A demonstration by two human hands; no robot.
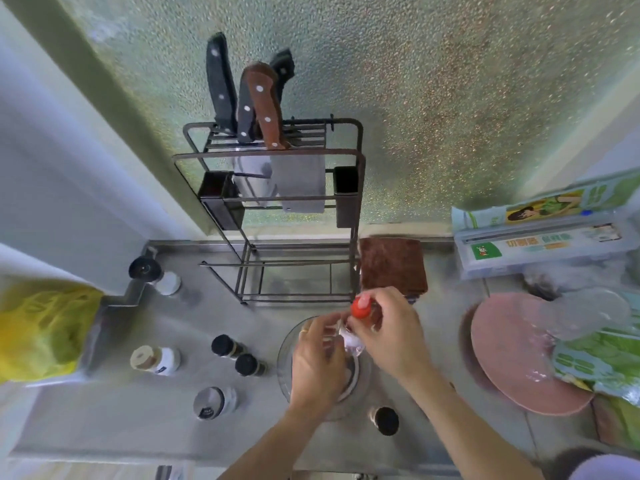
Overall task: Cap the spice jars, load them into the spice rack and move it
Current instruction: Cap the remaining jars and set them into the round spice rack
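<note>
Over a clear glass bowl (289,355) on the grey surface (145,417), both hands meet around a small jar (353,337): the right hand (388,337) has its grip curled round the red cap (360,307), thumb and fingers pinching it at the top, while the left hand (317,362) holds the pale, white-labelled body below, its fingers wrapped about it. The jar is blurred and no print on it can be read. Behind the hands stands the spice rack (277,216), a dark wire frame whose lower shelf carries no jars; knives (249,109) with black and brown riveted handles sit in its top slot. To the left, five jars stand apart on the surface: two small ones with black caps (239,355), one with a tan lid and white label (156,360), one with a grey flip lid (214,403), and one with a black top (154,273) near the wall. Another black-capped jar (384,420) stands under the right forearm. At the right lies a cling-film box (540,244) with green Chinese characters, too blurred to read, beside a pink plate (512,355).
</note>
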